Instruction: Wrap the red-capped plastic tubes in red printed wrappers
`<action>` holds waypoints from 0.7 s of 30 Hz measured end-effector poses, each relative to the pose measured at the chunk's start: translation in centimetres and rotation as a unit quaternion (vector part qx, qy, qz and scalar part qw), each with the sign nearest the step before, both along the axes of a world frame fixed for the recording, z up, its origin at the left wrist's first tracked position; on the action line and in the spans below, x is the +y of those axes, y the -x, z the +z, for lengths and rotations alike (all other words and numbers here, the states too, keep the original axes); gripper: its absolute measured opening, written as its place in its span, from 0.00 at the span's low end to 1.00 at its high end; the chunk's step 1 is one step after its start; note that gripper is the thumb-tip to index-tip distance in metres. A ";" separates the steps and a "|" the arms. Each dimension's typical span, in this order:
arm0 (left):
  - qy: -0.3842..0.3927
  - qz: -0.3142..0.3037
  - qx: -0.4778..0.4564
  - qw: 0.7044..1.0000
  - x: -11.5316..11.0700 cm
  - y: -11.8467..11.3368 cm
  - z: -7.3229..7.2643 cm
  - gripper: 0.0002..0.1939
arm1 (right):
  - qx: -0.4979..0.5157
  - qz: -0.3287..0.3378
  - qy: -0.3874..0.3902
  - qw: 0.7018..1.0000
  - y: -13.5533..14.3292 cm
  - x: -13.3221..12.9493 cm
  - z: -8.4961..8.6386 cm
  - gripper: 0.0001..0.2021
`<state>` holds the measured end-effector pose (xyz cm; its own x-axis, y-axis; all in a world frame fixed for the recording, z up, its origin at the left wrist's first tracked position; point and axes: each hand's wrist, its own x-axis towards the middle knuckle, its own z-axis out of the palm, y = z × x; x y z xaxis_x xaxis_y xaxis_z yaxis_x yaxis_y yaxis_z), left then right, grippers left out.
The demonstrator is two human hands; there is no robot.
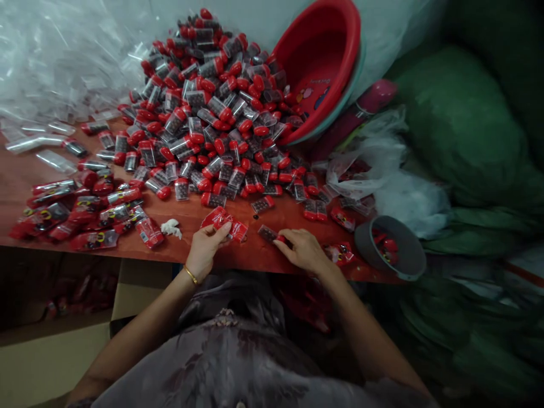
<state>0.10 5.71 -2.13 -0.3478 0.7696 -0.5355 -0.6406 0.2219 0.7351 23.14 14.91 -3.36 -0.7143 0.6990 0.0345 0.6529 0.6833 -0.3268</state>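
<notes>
Near the front edge of the orange-red table [250, 258], my left hand [208, 243] pinches a red printed wrapper [236, 229] between thumb and fingers. To its right, my right hand [301, 247] grips the red-capped end of a small clear tube [267, 233] filled with dark pieces. The tube points toward the wrapper, with a gap between them. Beyond both hands rises a large heap of similar red-capped tubes [204, 124]. Several wrapped tubes [102, 215] lie in a pile at the left.
A red basin [323, 68] leans tilted behind the heap. A grey bowl [389, 249] with red pieces sits at the right front edge. Clear plastic sleeves [55, 68] cover the back left. An open cardboard box [55, 351] stands below the table, left. Green sacks [459, 124] are at right.
</notes>
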 end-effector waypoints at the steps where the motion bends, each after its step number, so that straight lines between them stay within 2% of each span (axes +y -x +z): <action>1: 0.002 0.008 0.001 1.000 0.1 -0.1 0.0 0.26 | 0.064 -0.046 0.026 0.997 0.4 -1.2 -0.3 0.11; 3: 0.006 0.016 0.001 1.000 0.1 -0.2 0.0 0.26 | 0.198 -0.130 0.093 0.967 1.3 -3.6 -0.7 0.12; 5: 0.004 0.022 0.003 1.000 0.0 -0.3 -0.1 0.25 | 0.308 -0.193 0.183 0.913 2.4 -5.8 -0.6 0.13; 8: -0.007 0.025 0.011 1.000 -0.1 -0.6 -0.2 0.23 | 0.398 -0.242 0.249 0.849 3.9 -7.9 -0.2 0.13; 15: -0.033 0.046 0.016 0.998 -0.1 -1.5 0.1 0.24 | 0.427 -0.267 0.311 0.806 5.9 -9.3 -0.3 0.14; 21: -0.070 0.035 0.083 0.993 -0.3 -1.4 -1.1 0.19 | 0.423 -0.245 0.388 0.781 6.2 -8.8 -0.2 0.14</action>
<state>1.45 5.43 -3.25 -0.4783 0.8031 -0.3552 -0.5179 0.0688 0.8527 16.96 6.08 -3.53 -0.3057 0.9264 -0.2199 0.0989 -0.1988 -0.9750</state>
